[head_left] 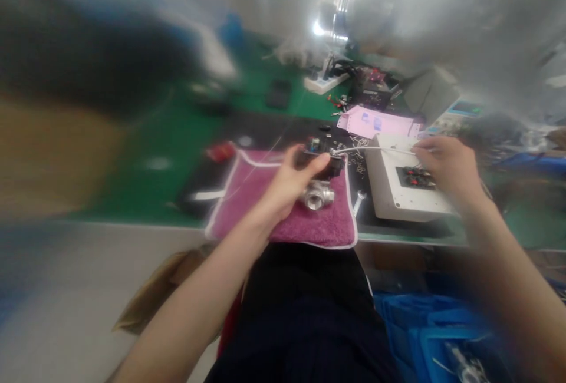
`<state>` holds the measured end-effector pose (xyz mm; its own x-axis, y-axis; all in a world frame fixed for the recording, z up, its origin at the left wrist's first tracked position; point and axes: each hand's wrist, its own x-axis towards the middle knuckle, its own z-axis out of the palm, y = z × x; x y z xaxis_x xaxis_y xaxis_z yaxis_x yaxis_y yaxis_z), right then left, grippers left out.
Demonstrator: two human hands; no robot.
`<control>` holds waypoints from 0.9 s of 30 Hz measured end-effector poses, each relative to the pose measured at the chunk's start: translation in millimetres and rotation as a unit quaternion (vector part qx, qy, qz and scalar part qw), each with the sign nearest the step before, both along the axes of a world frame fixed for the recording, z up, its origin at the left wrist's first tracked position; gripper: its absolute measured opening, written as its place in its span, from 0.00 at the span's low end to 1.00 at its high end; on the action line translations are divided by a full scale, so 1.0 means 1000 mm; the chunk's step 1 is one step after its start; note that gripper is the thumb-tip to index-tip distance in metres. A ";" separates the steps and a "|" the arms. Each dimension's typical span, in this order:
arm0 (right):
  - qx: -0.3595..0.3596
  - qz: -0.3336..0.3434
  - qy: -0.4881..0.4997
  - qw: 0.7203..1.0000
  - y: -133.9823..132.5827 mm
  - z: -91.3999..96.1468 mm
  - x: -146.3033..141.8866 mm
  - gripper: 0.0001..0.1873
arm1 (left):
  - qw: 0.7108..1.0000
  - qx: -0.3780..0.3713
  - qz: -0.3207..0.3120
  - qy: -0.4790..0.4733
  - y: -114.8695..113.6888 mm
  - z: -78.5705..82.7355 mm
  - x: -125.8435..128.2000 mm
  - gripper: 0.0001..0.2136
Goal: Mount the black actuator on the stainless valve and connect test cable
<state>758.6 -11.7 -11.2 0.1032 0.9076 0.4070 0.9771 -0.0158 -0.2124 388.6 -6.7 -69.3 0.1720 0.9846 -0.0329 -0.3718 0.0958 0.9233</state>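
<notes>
On a purple cloth (252,194) sits a black device (333,166) with its top open and small parts showing inside. Just below it is a shiny metal valve body (315,195) with a round port. My left hand (297,180) grips the black device, thumb across its near side. From the device a white cable (371,148) runs right to my right hand (446,162), whose fingers pinch it, slightly blurred. That hand is over a white box (384,188) carrying a black panel (415,177) with red terminals. The cable's far end is hidden by my fingers.
Loose screws (357,159) and a wrench (358,201) lie between cloth and box. Pink papers (378,122) are behind, with a white power strip (325,82) farther back. Blue bins (420,312) stand below the bench at right. The picture's edges are blurred.
</notes>
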 end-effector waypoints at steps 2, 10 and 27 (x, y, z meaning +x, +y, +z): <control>-0.001 -0.003 -0.012 1.000 0.001 0.000 0.002 0.13 | 0.999 -0.009 -0.032 -0.004 0.007 0.003 0.002 0.31; 0.012 -0.013 -0.040 0.999 0.000 -0.001 0.003 0.11 | 0.996 0.008 -0.085 -0.008 0.013 0.005 0.003 0.26; 0.009 0.011 -0.078 0.997 -0.004 -0.004 0.006 0.18 | 0.996 0.003 -0.088 -0.033 0.012 0.007 0.002 0.25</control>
